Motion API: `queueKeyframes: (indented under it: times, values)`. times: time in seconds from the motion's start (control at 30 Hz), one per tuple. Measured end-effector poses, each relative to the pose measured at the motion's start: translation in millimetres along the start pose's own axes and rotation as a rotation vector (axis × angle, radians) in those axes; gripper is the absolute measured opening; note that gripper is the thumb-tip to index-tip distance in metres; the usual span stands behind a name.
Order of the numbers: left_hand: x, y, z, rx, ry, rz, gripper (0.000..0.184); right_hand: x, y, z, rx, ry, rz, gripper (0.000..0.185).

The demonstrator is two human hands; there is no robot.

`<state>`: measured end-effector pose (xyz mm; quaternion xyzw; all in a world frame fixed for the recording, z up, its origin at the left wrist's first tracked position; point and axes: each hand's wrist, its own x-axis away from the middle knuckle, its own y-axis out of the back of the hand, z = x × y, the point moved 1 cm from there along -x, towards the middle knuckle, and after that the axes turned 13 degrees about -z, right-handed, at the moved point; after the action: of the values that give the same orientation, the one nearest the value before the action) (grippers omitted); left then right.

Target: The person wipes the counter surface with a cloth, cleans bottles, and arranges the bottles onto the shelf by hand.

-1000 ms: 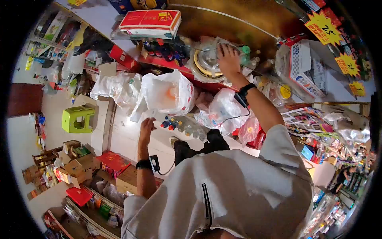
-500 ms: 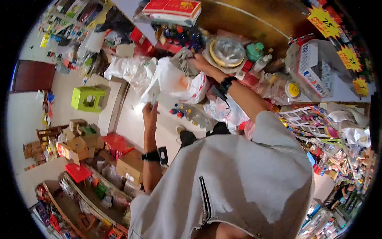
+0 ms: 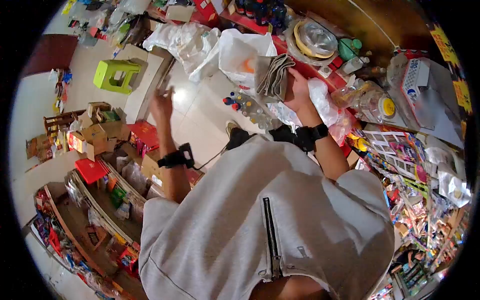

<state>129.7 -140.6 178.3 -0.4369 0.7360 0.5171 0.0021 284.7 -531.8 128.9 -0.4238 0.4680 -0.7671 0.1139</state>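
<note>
**Folded cloth (image 3: 272, 77) in your right hand (image 3: 299, 94)**

The open white bag (image 3: 239, 56) sits ahead of you, partly behind the cloth in view; you cannot tell whether they touch. Far left stands the green stool (image 3: 116, 76). Your right fingers grip the cloth's right edge, some fingertips hidden. Your left hand (image 3: 161, 106) hovers apart, to the left, its finger pose too blurred to tell. Small bottles (image 3: 255, 112) are near your feet.
</note>
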Motion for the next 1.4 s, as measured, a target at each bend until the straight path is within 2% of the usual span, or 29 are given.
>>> queueKeyframes:
  times: [0.03, 0.1, 0.13, 0.2, 0.23, 0.27, 0.37, 0.43, 0.5, 0.57, 0.63, 0.67, 0.7, 0.77, 0.83, 0.93, 0.97, 1.0, 1.03, 1.1, 1.17, 1.23, 1.27, 1.3, 1.37, 1.4]
  values:
    - [-1.6, -10.7, 62.3, -0.287, -0.056, 0.03, 0.026, 3.6, 0.3, -2.2, -0.006, -0.003, -0.007, 0.039]
    - [10.2, -6.4, 124.8, -0.14, -0.168, 0.014, 0.024, 5.7, -6.0, -9.5, -0.011, -0.019, -0.013, 0.043]
    - [15.9, -4.8, 123.6, -0.138, -0.162, 0.026, 0.024, 7.8, -8.8, -15.6, -0.019, -0.035, -0.012, 0.046]
    - [19.1, -3.6, 106.6, 0.519, 0.458, 0.382, 0.021, 16.3, -17.2, -24.7, -0.068, -0.073, 0.027, 0.052]
    - [29.2, -5.6, 75.7, 0.654, 0.515, 0.366, 0.019, 17.8, -20.9, -29.7, -0.116, -0.11, 0.079, 0.058]
    - [34.5, -3.8, 40.2, 0.721, 0.515, 0.372, 0.019, 12.7, -18.3, -35.3, -0.103, -0.078, -0.041, 0.068]
    - [40.5, -11.1, -0.7, 0.781, 0.496, 0.454, 0.017, 19.4, -26.5, -46.9, -0.015, -0.012, -0.134, 0.07]
    - [40.8, -10.9, -7.1, 0.746, 0.514, 0.421, 0.017, 22.7, -25.7, -51.1, -0.013, -0.072, -0.057, 0.072]
    - [38.8, -6.9, 2.8, 0.609, 0.444, 0.336, 0.019, 30.6, -36.6, -54.6, -0.017, -0.104, 0.034, 0.073]
    - [36.3, 6.9, 19.4, 0.605, 0.491, 0.221, 0.021, 24.9, -26.4, -55.6, 0.003, -0.069, 0.067, 0.07]
    - [31.7, 26.1, 41.8, 0.257, 0.416, 0.113, 0.025, 18.3, -13.7, -57.3, 0.006, -0.122, 0.069, 0.068]
    - [31.3, 27.1, 65.2, 0.162, 0.279, -0.016, 0.03, 19.7, -17.9, -59.7, 0.037, -0.066, -0.03, 0.066]
    - [29.4, 31.0, 86.6, 0.145, 0.282, -0.03, 0.03, 29.5, -29.4, -61.4, 0.032, -0.082, 0.021, 0.065]
    - [24.5, 43.8, 115.4, -0.059, 0.207, -0.077, 0.031, 18.9, -22.4, -65.1, 0.062, -0.099, -0.02, 0.071]
    - [24.5, 52.3, 133.0, -0.1, 0.226, -0.077, 0.031, 14.2, -16.8, -68.9, 0.055, -0.166, 0.034, 0.068]
    - [28.1, 59.4, 123.1, 0.033, 0.177, -0.087, 0.026, 14.5, -25.9, -75.8, 0.04, -0.242, 0.148, 0.065]
    - [29.8, 60.7, 109.0, 0.176, 0.29, -0.001, 0.024, 15.9, -29.1, -78.5, 0.031, -0.264, 0.215, 0.066]
    - [34.1, 56.8, 101.6, 0.32, 0.4, 0.088, 0.023, 11.3, -22.7, -80.8, 0.071, -0.218, 0.164, 0.062]
    - [36.5, 51.5, 92.7, 0.33, 0.4, 0.095, 0.023, 5.5, -17.4, -84.8, 0.073, -0.209, 0.157, 0.062]
    - [42.8, 35.8, 77.7, 0.583, 0.416, 0.18, 0.022, -2.9, -9.7, -93.2, 0.177, -0.108, -0.009, 0.055]
    - [50.6, 25.1, 54.8, 0.694, 0.419, 0.229, 0.018, 0.4, -10.5, -95.0, 0.309, -0.006, -0.111, 0.041]
    - [53.2, 24.8, 15.6, 0.81, 0.381, 0.238, 0.016, 20.7, -33.0, -85.1, 0.155, -0.108, 0.072, 0.041]
    - [52.7, 26.9, -4.5, 0.714, 0.393, 0.293, 0.016, 13.4, -25.9, -83.1, 0.081, -0.073, 0.072, 0.044]
    - [53.6, 26.8, -22.4, 0.732, 0.391, 0.312, 0.016, 9.0, -18.7, -80.6, 0.003, -0.156, 0.175, 0.054]
    - [55.1, 27.5, -53.1, 0.776, 0.332, 0.368, 0.015, 20.1, -22.1, -77.4, -0.129, -0.12, 0.206, 0.065]
    - [57.5, 26.5, -66.6, 0.825, 0.34, 0.393, 0.015, 18.1, -19.5, -77.1, -0.13, -0.102, 0.199, 0.065]
